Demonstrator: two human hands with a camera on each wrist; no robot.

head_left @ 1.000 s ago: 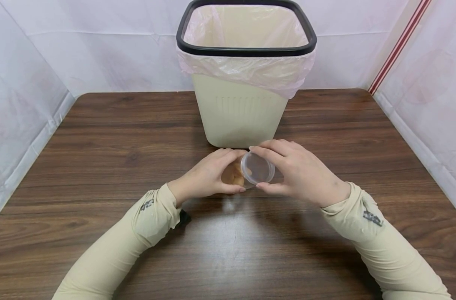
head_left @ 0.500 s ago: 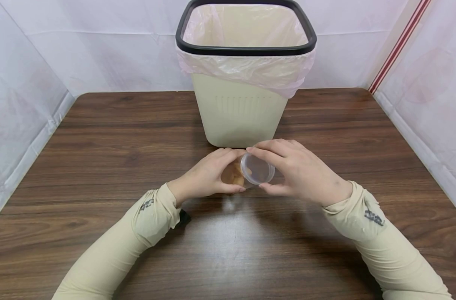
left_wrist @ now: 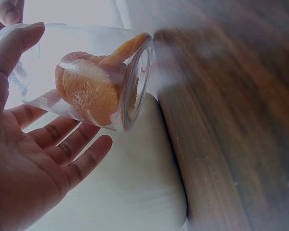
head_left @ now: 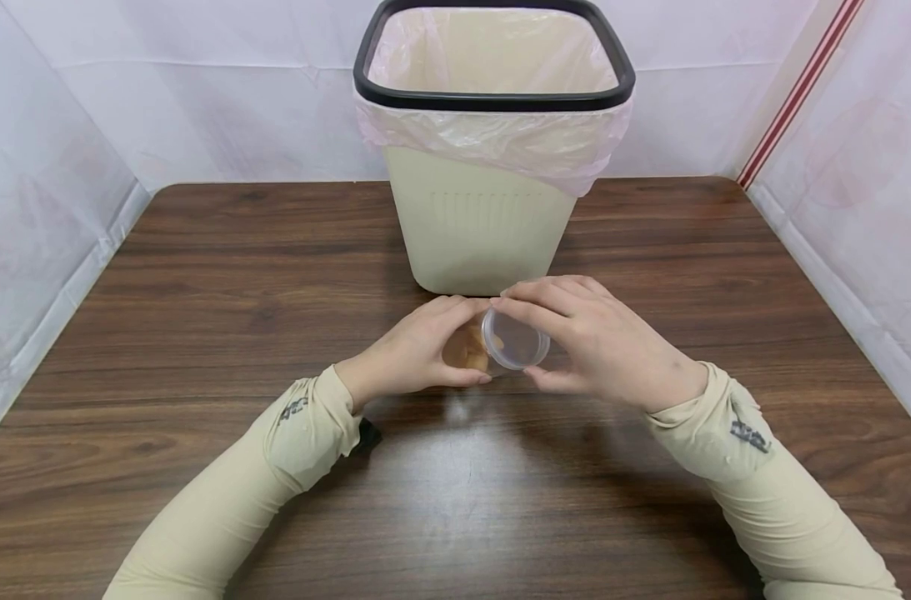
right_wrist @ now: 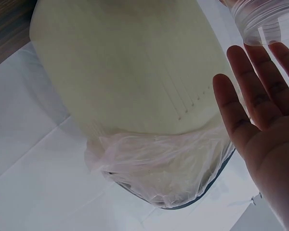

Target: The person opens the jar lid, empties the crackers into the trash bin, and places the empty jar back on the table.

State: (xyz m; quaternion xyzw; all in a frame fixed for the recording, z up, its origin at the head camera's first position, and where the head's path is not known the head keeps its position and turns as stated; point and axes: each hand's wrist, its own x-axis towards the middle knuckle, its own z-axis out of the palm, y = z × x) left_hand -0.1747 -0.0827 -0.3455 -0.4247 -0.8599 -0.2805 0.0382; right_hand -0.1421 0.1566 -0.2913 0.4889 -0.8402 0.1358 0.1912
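A clear jar (left_wrist: pixel 43 62) holds several orange-brown pieces (left_wrist: pixel 89 89) that look like citrus peel or dried fruit slices. My left hand (head_left: pixel 413 346) grips the jar's body, thumb on the near side and fingers on the far side. At its top is a round clear lid (head_left: pixel 515 337), tilted toward the head camera. Thumb and index finger of my right hand (head_left: pixel 593 342) hold the lid's rim from the right. The right wrist view shows the other right fingers (right_wrist: pixel 262 96) spread, below the ribbed clear plastic (right_wrist: pixel 265 21). Whether the lid is loose, I cannot tell.
A cream bin (head_left: pixel 485 225) with a black rim and a pinkish liner bag (head_left: pixel 500 142) stands just behind my hands. All of this is on a dark brown wooden table (head_left: pixel 237 275). White sheeting (head_left: pixel 200 100) surrounds the table at the back and sides.
My right thumb has slid slightly rightward along the lid's near rim, and the index finger slightly leftward on the far rim. My left hand and the jar stay put.
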